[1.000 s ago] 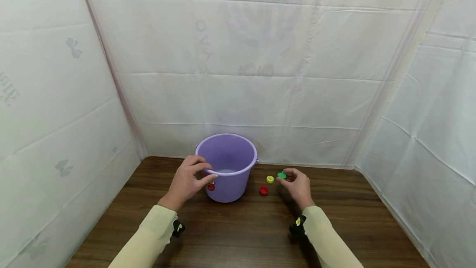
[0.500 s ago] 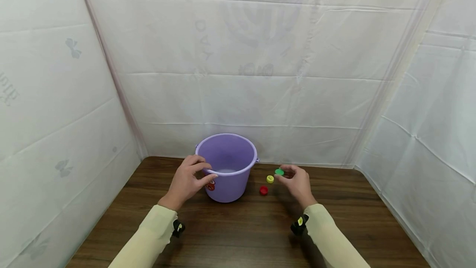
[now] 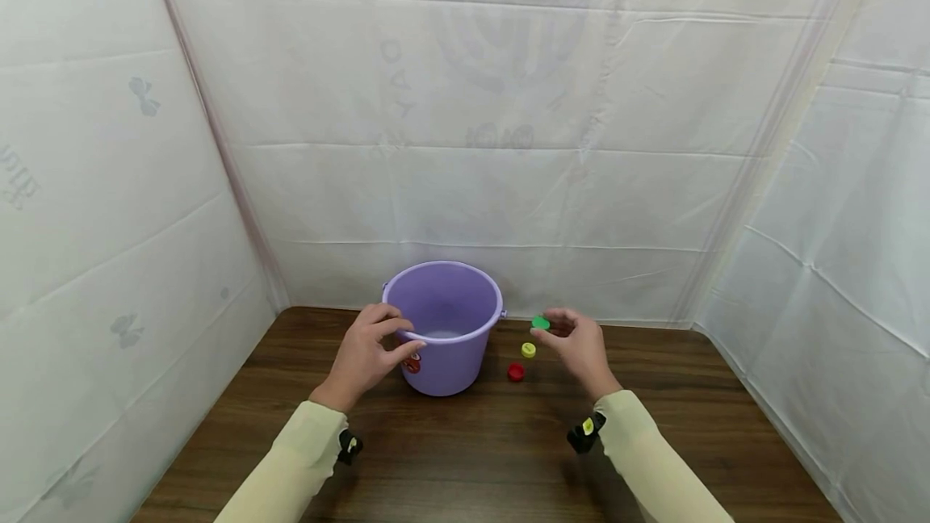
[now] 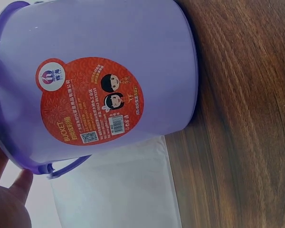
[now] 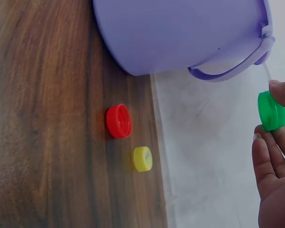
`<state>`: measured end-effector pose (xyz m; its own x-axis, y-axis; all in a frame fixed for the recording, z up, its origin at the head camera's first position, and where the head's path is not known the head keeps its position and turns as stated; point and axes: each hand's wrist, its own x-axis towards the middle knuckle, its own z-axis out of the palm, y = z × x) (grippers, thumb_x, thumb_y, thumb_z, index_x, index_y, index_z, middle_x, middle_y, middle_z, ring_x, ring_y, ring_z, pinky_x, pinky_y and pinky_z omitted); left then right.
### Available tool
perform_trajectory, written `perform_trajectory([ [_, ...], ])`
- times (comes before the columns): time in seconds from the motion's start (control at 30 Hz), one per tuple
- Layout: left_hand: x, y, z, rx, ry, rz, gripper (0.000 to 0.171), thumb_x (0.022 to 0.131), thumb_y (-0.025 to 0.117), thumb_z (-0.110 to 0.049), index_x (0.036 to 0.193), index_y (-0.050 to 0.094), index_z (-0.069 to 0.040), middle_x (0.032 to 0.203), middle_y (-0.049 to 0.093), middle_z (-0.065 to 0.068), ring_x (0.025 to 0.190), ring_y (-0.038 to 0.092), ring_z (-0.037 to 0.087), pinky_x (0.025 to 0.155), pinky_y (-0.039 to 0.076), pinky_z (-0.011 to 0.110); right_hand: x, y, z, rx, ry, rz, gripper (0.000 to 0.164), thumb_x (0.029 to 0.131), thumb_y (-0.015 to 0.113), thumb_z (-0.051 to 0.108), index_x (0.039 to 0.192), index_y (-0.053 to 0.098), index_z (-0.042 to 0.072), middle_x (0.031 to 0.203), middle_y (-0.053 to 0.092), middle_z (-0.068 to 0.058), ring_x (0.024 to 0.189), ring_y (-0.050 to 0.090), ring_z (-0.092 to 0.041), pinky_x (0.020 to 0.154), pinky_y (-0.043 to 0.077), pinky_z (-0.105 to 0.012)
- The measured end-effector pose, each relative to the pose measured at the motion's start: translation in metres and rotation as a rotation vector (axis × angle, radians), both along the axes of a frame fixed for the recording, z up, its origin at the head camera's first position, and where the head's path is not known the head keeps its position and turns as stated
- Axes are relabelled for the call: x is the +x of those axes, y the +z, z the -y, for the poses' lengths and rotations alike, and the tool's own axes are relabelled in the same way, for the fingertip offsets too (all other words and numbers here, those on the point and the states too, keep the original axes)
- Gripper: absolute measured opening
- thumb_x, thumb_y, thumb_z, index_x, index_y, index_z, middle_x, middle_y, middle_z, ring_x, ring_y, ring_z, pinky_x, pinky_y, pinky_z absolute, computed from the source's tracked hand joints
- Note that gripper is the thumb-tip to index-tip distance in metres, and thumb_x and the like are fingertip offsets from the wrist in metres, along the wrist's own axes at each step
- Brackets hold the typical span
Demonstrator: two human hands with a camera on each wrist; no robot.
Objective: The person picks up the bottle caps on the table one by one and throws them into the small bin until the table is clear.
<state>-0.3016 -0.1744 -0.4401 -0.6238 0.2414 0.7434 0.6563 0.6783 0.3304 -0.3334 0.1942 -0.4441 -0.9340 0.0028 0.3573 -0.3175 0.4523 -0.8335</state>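
A purple bucket (image 3: 449, 366) stands upright on the wooden table, its red label (image 4: 92, 102) turned to the left wrist camera. My left hand (image 3: 366, 353) grips the bucket's near left rim, fingers over the edge and thumb along the front. To the right of the bucket, my right hand (image 3: 579, 349) pinches a green bottle cap (image 5: 270, 111) between thumb and fingers, raised above the tabletop. Below it lie a yellow bottle cap (image 3: 528, 349) and a red bottle cap (image 3: 516, 372), the red one with its hollow side showing in the right wrist view.
The bucket's purple handle (image 5: 232, 71) hangs down at the back. White sheeting (image 3: 465, 184) walls off the back and both sides of the dark wooden table (image 3: 450, 458). Each wrist carries a small black camera strap under a pale sleeve.
My right hand has lifted the green bottle cap off the table and shifted slightly left toward the bucket. The left hand, the bucket and the other two caps have stayed put.
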Motion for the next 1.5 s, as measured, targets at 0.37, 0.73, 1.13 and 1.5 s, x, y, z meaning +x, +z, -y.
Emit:
perform_trajectory([
  [0.37, 0.0, 0.0, -0.002, 0.003, -0.001, -0.019, 0.025, 0.073, 0.094, -0.031, 0.089, 0.078, -0.02, 0.1, 0.064, -0.005, 0.099, 0.055, 0.014, 0.073, 0.051, 0.029, 0.005, 0.011, 0.003, -0.028, 0.02, 0.009, 0.037, 0.08, 0.09, 0.022, 0.112, 0.076, 0.008, 0.109, 0.077, -0.012, 0.097, 0.073, -0.021, 0.079, 0.055, -0.016],
  [0.73, 0.0, -0.001, 0.0, -0.001, -0.001, 0.003, 0.024, 0.074, 0.093, -0.031, 0.089, 0.077, -0.021, 0.1, 0.064, -0.005, 0.1, 0.054, 0.014, 0.072, 0.05, 0.029, 0.007, 0.031, 0.013, 0.009, 0.071, -0.033, 0.038, 0.082, 0.088, 0.025, 0.114, 0.075, 0.01, 0.108, 0.077, -0.01, 0.091, 0.071, -0.012, 0.078, 0.056, -0.019],
  [1.13, 0.001, -0.001, -0.001, 0.004, 0.003, -0.006, 0.024, 0.074, 0.093, -0.031, 0.089, 0.077, -0.021, 0.1, 0.064, -0.005, 0.1, 0.056, 0.015, 0.074, 0.05, 0.03, 0.008, 0.056, 0.028, -0.019, 0.138, -0.037, 0.036, 0.082, 0.089, 0.024, 0.113, 0.076, 0.012, 0.11, 0.077, -0.008, 0.096, 0.073, -0.02, 0.079, 0.058, -0.022],
  [1.5, 0.001, 0.001, 0.0, 0.001, 0.005, 0.006, 0.024, 0.074, 0.093, -0.03, 0.089, 0.077, -0.02, 0.101, 0.064, -0.004, 0.101, 0.055, 0.016, 0.075, 0.051, 0.032, 0.005, 0.064, 0.045, -0.042, 0.193, -0.095, 0.035, 0.081, 0.089, 0.019, 0.111, 0.076, 0.007, 0.108, 0.077, -0.013, 0.094, 0.075, -0.025, 0.078, 0.058, -0.021],
])
